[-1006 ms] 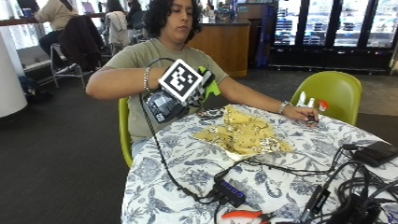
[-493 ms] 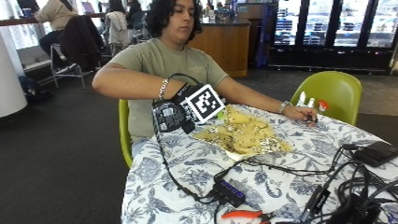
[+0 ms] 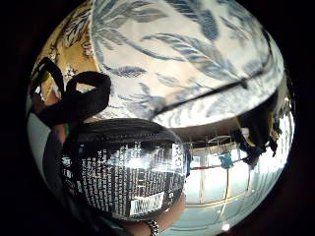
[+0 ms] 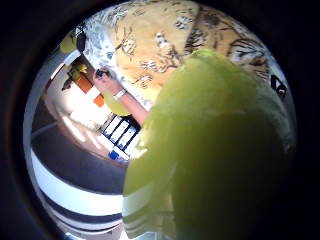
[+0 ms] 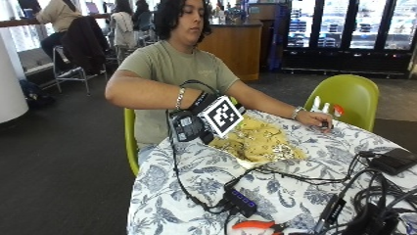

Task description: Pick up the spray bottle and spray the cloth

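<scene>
The worktop (image 5: 196, 196), covered by a blue-and-white floral tablecloth, carries the yellow patterned cloth (image 5: 261, 142) near its middle. The right hand (image 5: 196, 122) hovers above the worktop edge nearest the person, just beside the cloth. Its grip is closed round the spray bottle (image 3: 128, 167), whose dark printed body fills the little-finger palm view; the green top (image 4: 220, 140) fills the thumb-side view. The cloth lies directly ahead of the grip. The nozzle direction cannot be confirmed.
</scene>
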Demonstrator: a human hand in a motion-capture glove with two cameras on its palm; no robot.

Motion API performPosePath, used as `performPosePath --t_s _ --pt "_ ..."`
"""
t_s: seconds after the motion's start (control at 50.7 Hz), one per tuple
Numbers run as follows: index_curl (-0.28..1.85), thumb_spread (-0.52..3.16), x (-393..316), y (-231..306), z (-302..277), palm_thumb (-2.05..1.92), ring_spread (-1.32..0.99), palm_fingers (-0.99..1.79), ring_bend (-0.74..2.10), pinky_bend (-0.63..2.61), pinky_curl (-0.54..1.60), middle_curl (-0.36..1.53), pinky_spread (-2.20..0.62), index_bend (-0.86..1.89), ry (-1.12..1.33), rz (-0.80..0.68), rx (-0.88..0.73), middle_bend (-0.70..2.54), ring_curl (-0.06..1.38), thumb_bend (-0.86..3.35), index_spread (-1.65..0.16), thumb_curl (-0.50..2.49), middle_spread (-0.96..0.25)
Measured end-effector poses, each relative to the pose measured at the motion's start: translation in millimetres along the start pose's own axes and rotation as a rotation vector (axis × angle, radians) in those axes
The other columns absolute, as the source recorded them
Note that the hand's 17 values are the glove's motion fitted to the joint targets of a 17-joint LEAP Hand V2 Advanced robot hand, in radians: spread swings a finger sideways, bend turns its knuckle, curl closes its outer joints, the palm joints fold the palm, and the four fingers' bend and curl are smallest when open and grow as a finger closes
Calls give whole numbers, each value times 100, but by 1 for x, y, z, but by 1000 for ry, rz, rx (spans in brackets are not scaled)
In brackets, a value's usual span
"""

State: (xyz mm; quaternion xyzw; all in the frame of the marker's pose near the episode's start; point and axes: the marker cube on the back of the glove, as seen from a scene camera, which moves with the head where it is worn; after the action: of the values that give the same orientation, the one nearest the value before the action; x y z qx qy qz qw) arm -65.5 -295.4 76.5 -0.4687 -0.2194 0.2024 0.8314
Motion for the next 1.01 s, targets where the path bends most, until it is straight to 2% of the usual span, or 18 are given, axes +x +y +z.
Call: performPosePath --t_s 0.197,0.296,0.375,0.473,0.572,0.71,0.848,1.006 --pt "61 55 -111 -4 2 103 -13 129 61 28 40 55 -11 30 -207 -376 147 68 47 -2 -24 79 -10" --pt "62 55 -166 -10 -9 103 -13 129 61 28 40 55 -11 29 -269 -554 278 68 47 -2 -24 79 -10" --pt "62 55 -214 -1 -15 103 -13 130 62 28 40 55 -11 29 -422 -736 276 67 48 -2 -24 80 -10" --pt "63 56 -244 -33 -13 103 -13 131 63 29 40 55 -11 28 -398 -859 450 67 48 -2 -25 80 -10" --pt "63 55 -279 -66 -24 102 -12 132 63 30 41 56 -12 28 -545 -1015 614 67 48 -3 -25 81 -10" --pt "63 51 -291 -115 -11 103 -12 133 64 32 41 56 -13 29 -539 -1102 721 67 48 -2 -25 82 -10" --pt "64 48 -283 -151 13 103 -12 133 64 33 42 56 -14 29 -463 -1106 742 67 48 -3 -25 82 -10" --pt "65 44 -279 -161 20 102 -13 134 63 34 42 56 -16 31 -520 -1089 751 67 48 -3 -25 83 -9"
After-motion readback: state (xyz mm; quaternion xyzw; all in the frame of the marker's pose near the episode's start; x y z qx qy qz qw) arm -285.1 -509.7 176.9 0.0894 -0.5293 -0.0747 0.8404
